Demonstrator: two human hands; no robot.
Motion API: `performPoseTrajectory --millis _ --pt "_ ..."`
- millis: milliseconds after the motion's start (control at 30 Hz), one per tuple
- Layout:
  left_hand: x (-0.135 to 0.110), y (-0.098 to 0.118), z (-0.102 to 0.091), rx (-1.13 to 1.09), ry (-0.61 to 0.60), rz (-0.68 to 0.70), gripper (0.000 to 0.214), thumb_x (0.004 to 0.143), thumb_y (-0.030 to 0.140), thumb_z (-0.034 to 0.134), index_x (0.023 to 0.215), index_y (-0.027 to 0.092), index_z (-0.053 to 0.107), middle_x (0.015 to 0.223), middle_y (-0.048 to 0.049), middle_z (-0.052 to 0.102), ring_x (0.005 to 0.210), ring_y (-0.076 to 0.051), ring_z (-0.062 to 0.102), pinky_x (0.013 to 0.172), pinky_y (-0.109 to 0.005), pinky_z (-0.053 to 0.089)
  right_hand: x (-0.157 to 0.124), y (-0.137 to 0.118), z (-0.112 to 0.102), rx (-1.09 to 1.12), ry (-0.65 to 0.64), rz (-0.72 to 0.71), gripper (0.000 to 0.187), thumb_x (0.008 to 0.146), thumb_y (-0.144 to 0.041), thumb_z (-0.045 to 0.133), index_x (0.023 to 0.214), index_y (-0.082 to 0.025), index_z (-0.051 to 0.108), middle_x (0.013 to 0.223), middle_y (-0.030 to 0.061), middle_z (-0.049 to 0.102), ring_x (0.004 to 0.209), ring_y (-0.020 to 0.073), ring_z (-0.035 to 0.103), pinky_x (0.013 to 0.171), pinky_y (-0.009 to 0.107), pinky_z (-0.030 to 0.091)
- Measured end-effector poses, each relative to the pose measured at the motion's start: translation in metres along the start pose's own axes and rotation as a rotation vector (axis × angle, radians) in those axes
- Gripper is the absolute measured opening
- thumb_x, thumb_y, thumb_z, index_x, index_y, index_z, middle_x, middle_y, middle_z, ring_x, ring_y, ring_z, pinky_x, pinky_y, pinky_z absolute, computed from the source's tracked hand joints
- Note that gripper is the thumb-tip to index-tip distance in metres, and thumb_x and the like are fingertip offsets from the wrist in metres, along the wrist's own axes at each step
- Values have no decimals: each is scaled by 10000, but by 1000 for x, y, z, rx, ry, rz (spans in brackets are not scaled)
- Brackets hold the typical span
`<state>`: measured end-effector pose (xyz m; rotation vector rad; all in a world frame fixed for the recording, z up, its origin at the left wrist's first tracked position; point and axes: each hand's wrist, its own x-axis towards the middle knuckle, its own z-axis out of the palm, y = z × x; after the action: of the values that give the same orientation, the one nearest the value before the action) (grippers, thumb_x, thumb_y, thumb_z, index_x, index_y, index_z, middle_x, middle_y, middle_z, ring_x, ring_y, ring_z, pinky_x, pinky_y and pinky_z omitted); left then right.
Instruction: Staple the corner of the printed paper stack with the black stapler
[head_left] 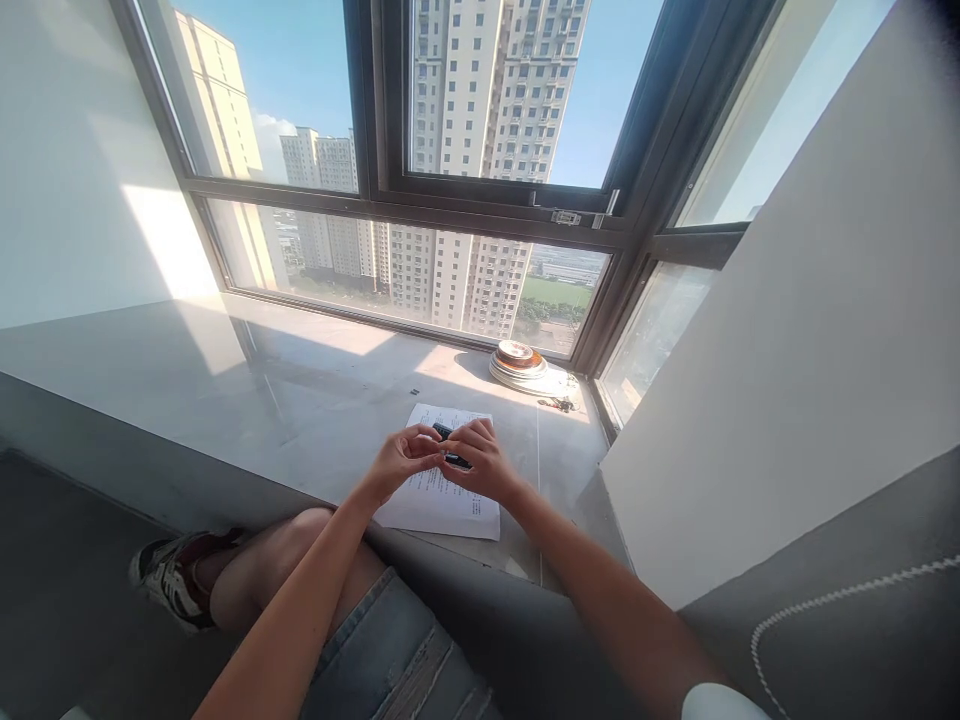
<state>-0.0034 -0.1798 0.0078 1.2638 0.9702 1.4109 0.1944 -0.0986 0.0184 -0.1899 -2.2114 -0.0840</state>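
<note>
Both hands meet above a printed white sheet of paper (442, 500) that lies on the grey window sill (300, 390). My right hand (480, 468) is closed around a small dark object (452, 458), held roughly level. My left hand (399, 458) pinches the near end of that same object with fingertips bent in. What the dark object is cannot be made out. My bent knee in denim shorts (390, 640) shows below the hands.
A stack of round plates (519, 365) with an orange-patterned top stands at the sill's far right corner, small dark bits (559, 404) beside it. A white wall (787, 380) rises on the right. Large windows (465, 150) face tower blocks. A sneakered foot (169, 578) rests low left.
</note>
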Motion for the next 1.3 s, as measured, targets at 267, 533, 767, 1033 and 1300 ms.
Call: performPoseTrajectory --millis 267,533,767,1033,1300 --pt "1 -1 1 37 3 35 429 752 353 917 1079 185 697 968 -70 801 917 -220 754 841 -323 585 1 -5 0 20 19 16 114 933 -282 706 1040 -245 718 952 30 740 886 187 615 876 396 430" --pt "3 5 -4 -88 190 98 360 900 505 759 978 157 711 913 -81 768 871 -205 737 912 -367 583 -15 63 -28 -144 197 566 135 884 -313 701 954 -219 768 895 43 728 938 239 605 925 400 428" --pt "2 8 -7 -123 232 73 353 905 508 735 929 159 687 894 -78 734 750 -166 678 713 -296 561 -62 121 -43 -175 26 1302 266 763 -334 732 966 -192 828 907 80 778 982 285 688 892 363 485" --pt "0 10 -6 -138 259 90 355 929 528 691 950 174 677 846 -59 712 677 -146 607 585 -270 494 -76 133 -39 -160 -1 1358 409 769 -451 731 1101 -238 838 975 67 784 943 264 703 826 324 522" --pt "1 9 -6 -144 263 81 355 915 536 698 930 181 687 814 -28 645 631 -122 539 510 -233 417 -70 131 -35 -227 -61 1365 246 783 -362 701 953 -216 804 922 70 764 1018 273 673 920 347 501"
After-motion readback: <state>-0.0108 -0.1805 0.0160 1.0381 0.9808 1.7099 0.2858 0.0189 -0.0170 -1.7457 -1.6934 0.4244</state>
